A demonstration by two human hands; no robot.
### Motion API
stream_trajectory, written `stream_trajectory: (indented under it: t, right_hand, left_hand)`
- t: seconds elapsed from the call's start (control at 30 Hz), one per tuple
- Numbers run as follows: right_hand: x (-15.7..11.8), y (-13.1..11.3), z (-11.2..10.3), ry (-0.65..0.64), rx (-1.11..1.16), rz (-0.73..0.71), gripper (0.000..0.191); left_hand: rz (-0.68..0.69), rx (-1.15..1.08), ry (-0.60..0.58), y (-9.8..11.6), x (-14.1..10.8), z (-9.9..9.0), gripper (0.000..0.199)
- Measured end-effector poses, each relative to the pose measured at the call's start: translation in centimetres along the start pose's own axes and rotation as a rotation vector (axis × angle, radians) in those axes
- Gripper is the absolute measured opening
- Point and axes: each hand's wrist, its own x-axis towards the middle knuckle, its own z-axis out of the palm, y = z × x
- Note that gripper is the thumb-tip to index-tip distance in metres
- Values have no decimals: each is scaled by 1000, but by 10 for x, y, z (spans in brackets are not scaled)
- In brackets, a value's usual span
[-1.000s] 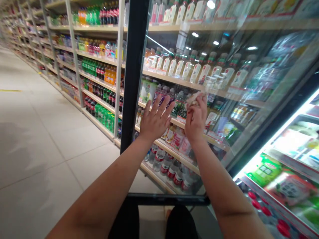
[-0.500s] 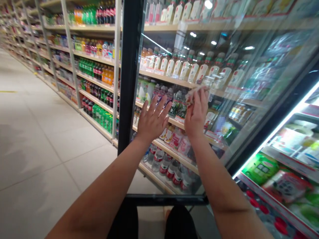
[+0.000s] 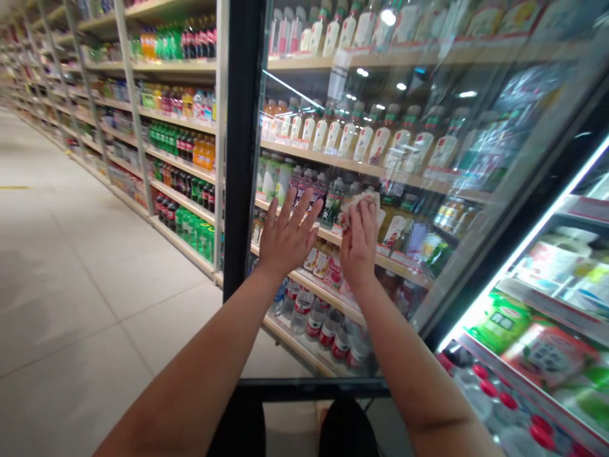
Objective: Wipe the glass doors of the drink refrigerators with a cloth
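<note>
A glass door (image 3: 323, 355) with a black frame stands swung out in front of me. Flat against its pane, fingers spread, rests my left hand (image 3: 289, 238). To the right of it my right hand (image 3: 360, 244) presses a crumpled, pale cloth (image 3: 360, 208) to the glass. The cloth sticks out past the fingertips, and the palm hides part of it. Through the pane show shelves of bottled drinks (image 3: 349, 138), with reflections lying over them.
On the left, a long row of shelves (image 3: 176, 117) carries soft drink bottles beside the tiled floor (image 3: 109, 266). At right is a lit cooler (image 3: 537, 374) with green and red packets above red-capped bottles. The door's lower black rail (image 3: 314, 388) crosses above my knees.
My right hand has moved down and slightly left across the glass with the cloth. My left hand stays spread in nearly the same place. The view has shifted slightly.
</note>
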Motion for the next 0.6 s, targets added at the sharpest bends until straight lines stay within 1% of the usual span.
stream_trajectory:
  t: [0.07,0.13,0.27,0.33,0.37,0.43,0.53,0.6]
  right_hand:
    - [-16,-4,-2,-23,-3,-14,60]
    - [-18,-2,-3,-36,0,-26,60]
    - [14,14,-3,14,-1,13,57]
    - [22,19,-3,25,0,39,57]
    - [19,19,-4,25,1,42,57]
    - [3,16,-7,14,0,26,59]
    - [-20,16,-14,-28,-10,-34,63]
    - [-17,25,-19,-42,-14,-54,62]
  left_hand:
    - [-5,-6,-6,0,0,0,71]
    - [-5,1,-10,0,-1,0,71]
    - [5,14,5,-2,0,2,72]
    - [0,1,1,-3,0,2,72]
    - [-4,-9,-2,-3,0,2,72]
    - [-10,-24,-4,-3,0,2,72]
    - [-10,-18,-12,-2,0,1,72]
    - [-7,-12,-21,-1,0,0,73]
